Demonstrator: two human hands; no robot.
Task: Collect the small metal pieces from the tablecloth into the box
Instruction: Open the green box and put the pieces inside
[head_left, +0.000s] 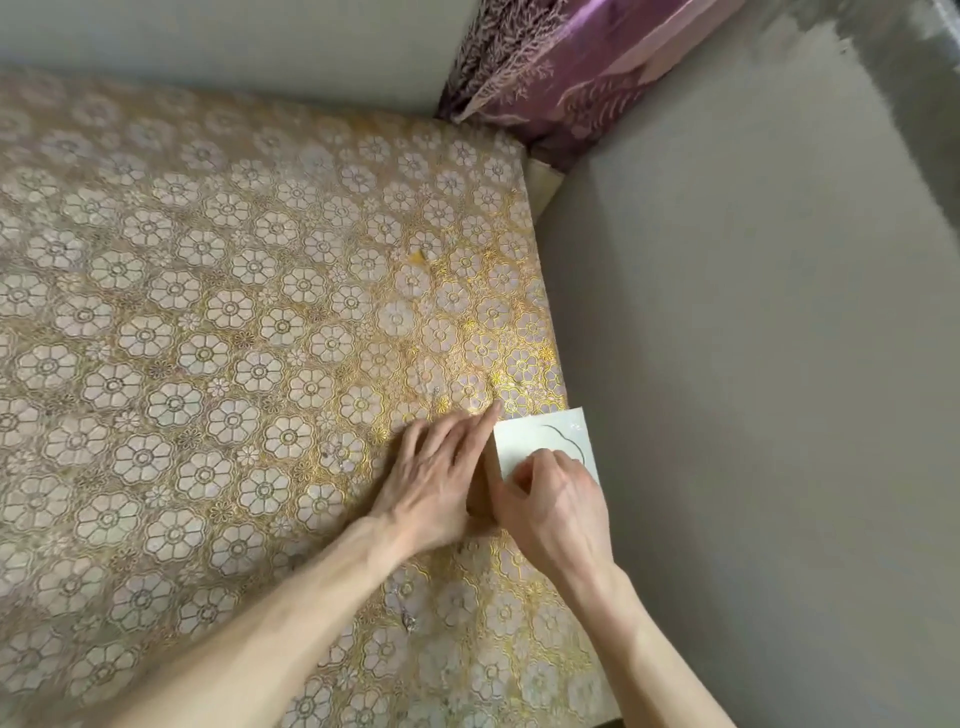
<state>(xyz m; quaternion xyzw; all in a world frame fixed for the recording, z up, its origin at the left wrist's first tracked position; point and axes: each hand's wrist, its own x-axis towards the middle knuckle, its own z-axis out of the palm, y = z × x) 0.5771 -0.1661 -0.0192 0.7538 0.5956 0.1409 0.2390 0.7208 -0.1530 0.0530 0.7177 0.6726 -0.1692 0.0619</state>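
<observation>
Fingers of right hand (556, 504) curl round small white square box (550, 431), hiding its near half; those of left hand (436, 478) lie straight, loosely spread, beside it.

box (527, 441) half hidden, metal pieces (409, 621) indistinct

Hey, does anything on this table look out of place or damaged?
Yes. The white box juts over the right edge of the tablecloth, held by the right hand. Farther back, a yellow patch breaks its pattern, possibly a tear or stain.
</observation>
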